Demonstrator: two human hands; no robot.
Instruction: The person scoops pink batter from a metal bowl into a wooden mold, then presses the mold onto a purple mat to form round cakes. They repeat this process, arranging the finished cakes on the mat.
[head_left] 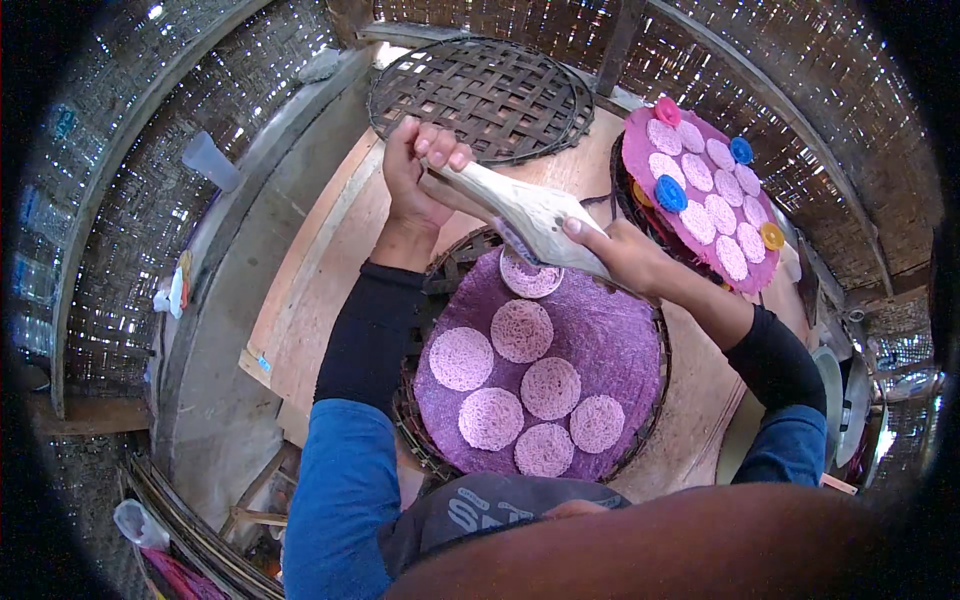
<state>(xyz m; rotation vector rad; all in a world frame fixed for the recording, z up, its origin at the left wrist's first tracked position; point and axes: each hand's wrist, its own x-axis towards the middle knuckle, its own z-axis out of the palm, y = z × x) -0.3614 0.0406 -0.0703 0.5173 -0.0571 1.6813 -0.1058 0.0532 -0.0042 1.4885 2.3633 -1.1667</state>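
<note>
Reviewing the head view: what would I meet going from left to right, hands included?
Translucent cup → left hand → pale tool held between the hands → right hand → upper blue disc → rightmost yellow disc.

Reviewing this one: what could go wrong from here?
The long, cream-coloured, apparently wooden tool gripped by the left hand and right hand could slip and knock the round white ring near it. Flat, round, pink lacy discs lie close together on the purple sheet below, so a dropped tool might squash some.
</note>
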